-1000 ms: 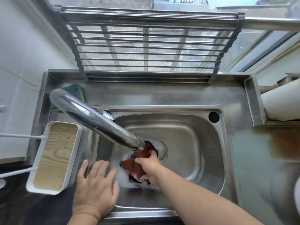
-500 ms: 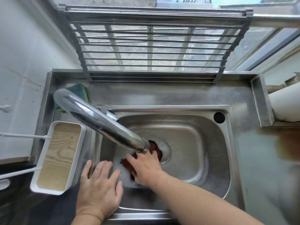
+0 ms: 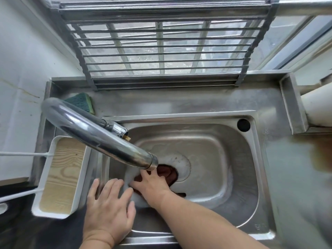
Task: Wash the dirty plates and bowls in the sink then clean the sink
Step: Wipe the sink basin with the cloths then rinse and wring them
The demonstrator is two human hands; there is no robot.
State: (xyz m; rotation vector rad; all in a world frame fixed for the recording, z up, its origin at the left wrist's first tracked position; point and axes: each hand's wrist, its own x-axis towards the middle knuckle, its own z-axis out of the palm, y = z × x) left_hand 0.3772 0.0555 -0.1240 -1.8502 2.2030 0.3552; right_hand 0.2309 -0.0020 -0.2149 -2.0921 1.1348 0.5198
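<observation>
A steel sink [image 3: 224, 168] with white foam on its floor fills the middle of the head view. A dark red cloth [image 3: 168, 174] lies over the left side of the drain, under the spout of the chrome faucet [image 3: 100, 137]. My right hand [image 3: 152, 186] presses flat on the cloth with fingers spread. My left hand [image 3: 109, 209] rests palm down with straight fingers on the sink's front left rim. No plates or bowls are in view.
A green sponge [image 3: 81, 102] lies on the back left ledge. A white tray with a wooden bottom [image 3: 61, 177] stands left of the sink. A metal rack [image 3: 161, 51] leans against the window behind. The counter [image 3: 296, 177] lies to the right.
My right hand has opened from a curled grip on the cloth to a flat press and slid slightly left. My left hand stays on the rim.
</observation>
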